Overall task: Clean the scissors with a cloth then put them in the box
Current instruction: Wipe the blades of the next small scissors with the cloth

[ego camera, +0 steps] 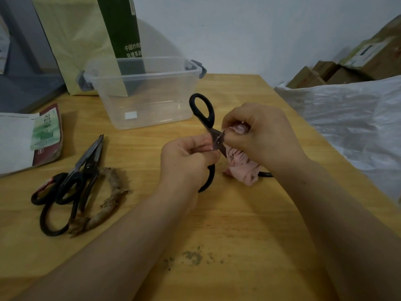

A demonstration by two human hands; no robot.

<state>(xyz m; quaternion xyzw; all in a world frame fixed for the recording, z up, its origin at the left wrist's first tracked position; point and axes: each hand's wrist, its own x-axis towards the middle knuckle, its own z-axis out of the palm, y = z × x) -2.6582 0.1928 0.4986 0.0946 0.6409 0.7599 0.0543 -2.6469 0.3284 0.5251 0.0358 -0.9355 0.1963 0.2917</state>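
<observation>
Packet (46,131): green and red, lying on white paper at the far left edge of the table (238,224).
Spare scissors (86,161): a heap of dark-handled pairs on the wood, left of the arms, blades pointing away; one pair has handles wrapped in frayed brownish binding (how many pairs lie in the heap I cannot tell).
Paper bag (73,40): pale yellow-green, upright at the back left, with a dark green carton (121,25) standing just beside it.
Box (112,111): clear plastic with grey latches, open-topped, standing in front of the bag and carton; a small white label shows at its bottom.
Left hand (184,161): fingers curled round the lower black handle, thumb and forefinger closing in near the pivot.
Scissors (208,124): held above the table between both hands, just in front of the near right corner of the box and outside it; the upper handle loop is free and points toward the box, and the blade runs down to the right into the cloth.
Cloth (243,168): pink, bunched, gathered around the blade and hanging under the right hand.
Right hand (260,135): fingers bent tight, pinching the cloth against the blade.
Plastic sheet (351,118): white, crinkled, off the table's right side, with cardboard boxes (347,68) behind.
</observation>
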